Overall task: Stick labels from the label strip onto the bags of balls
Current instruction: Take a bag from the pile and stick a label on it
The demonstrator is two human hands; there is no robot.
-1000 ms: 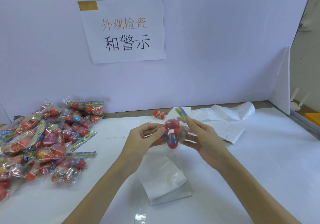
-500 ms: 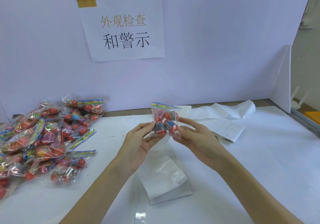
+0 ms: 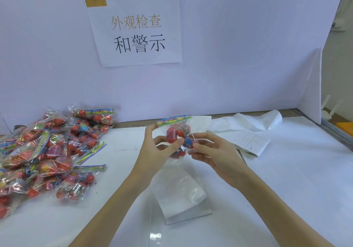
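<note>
A clear bag of red balls [image 3: 176,132] with a colourful header card is held upright above the white table [image 3: 286,180]. My left hand [image 3: 158,147] grips its left side, thumb pressed on a red ball and a fingertip at the header's corner. My right hand [image 3: 212,151] pinches the bag's lower right corner near a blue-labelled ball. The label strip [image 3: 179,191], a curling sheet of shiny white backing, lies on the table just below my hands. I cannot tell whether a label is on the bag.
A heap of several bags of balls [image 3: 44,155] covers the table's left side. Crumpled white backing paper [image 3: 248,132] lies behind my right hand. A printed sign [image 3: 137,29] hangs on the back wall; a white partition [image 3: 311,86] stands at right.
The bag has been turned upright, its header now at the top facing me. Both hands shifted their hold on it and lifted it slightly.
</note>
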